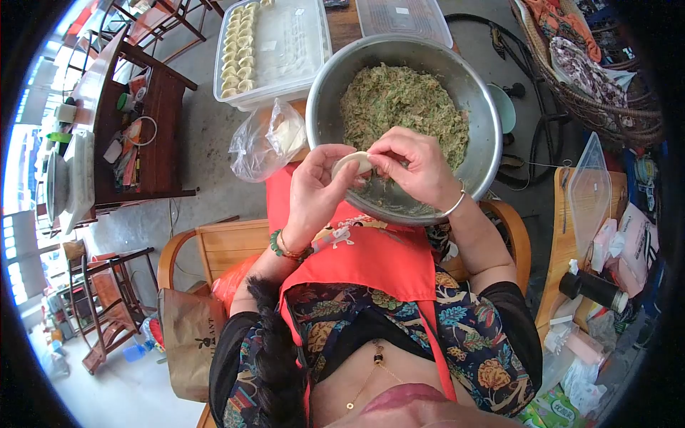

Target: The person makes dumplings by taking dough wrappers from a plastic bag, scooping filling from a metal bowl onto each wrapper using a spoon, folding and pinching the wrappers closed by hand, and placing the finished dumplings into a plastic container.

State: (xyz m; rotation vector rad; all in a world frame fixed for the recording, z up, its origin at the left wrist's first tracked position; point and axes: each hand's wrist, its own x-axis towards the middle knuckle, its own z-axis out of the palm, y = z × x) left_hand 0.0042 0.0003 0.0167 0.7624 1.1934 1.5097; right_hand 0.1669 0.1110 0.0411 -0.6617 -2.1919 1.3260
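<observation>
My left hand [319, 184] holds a small pale dumpling [354, 165] between thumb and fingers. The fingertips of my right hand [414, 165] pinch the same dumpling's edge from the other side. Both hands are over the near rim of a large metal bowl [479, 170]. Inside the bowl is a chopped green-and-brown filling [403, 103]. Left of the bowl sits a clear plastic bag [255, 152] with pale dough wrappers [287, 134] in it. Behind the bag, a white plastic tray [296, 57] carries rows of folded dumplings [239, 53] along its left side.
A clear plastic lid [407, 18] lies behind the bowl. To the right are a wicker basket [606, 125] of cloth, a wooden board [560, 235] and a black bottle [594, 289]. A dark wooden table [153, 128] stands at left; a brown paper bag [189, 342] is beside my seat.
</observation>
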